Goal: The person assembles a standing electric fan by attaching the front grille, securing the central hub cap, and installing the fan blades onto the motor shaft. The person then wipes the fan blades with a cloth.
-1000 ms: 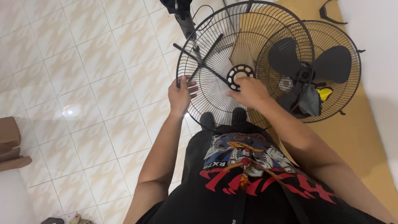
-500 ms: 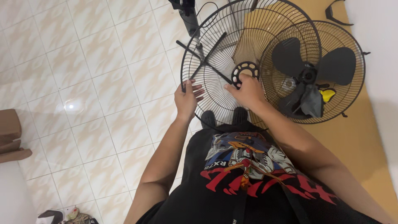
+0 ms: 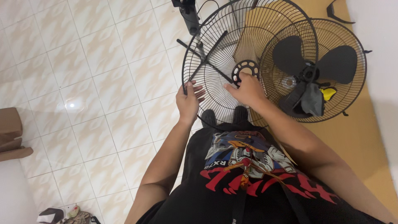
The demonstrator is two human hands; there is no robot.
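Observation:
I hold a round black wire fan grille upright in front of me. My left hand grips its left rim. My right hand holds it at the black centre ring, fingers on the ring's lower edge. Behind the grille to the right stands a second wire grille with a black three-blade fan and motor in it, resting on brown cardboard.
A black cross-shaped fan stand with its pole lies on the pale tiled floor behind the grille. A brown box sits at the left edge. Shoes lie at the bottom left. A white wall is at right.
My view shifted slightly, so grille and hands sit a bit further right. My left hand moved a little along the rim; my right hand stays at the centre ring.

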